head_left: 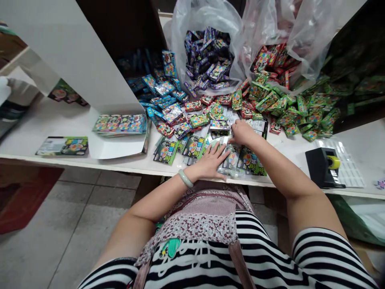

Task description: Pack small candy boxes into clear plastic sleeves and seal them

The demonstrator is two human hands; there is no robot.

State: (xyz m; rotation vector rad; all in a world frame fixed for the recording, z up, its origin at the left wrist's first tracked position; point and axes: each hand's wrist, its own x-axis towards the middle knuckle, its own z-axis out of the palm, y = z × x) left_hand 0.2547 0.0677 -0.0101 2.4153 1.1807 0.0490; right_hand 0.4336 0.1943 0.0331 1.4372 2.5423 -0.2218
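Observation:
My left hand point(209, 162), with a pale green bangle at the wrist, lies flat with fingers spread on clear plastic packaging point(231, 172) at the table's front edge. My right hand point(241, 132) is just beyond it, fingers bent and pressed together at the packaging's far side; what they hold, if anything, is hidden. Left of the right hand lies a small purple packet point(219, 125). Black and green printed cards point(165, 150) lie to the left of my left hand, and another such card point(250, 161) shows under the plastic on the right.
Blue packets point(164, 88), green packets point(314, 110) and red packets point(192, 106) are heaped behind my hands. Clear bags hold purple packets point(207, 56) and red packets point(275, 58). An open white box point(118, 149) with packets stands left; a black tape dispenser point(321, 167) stands right.

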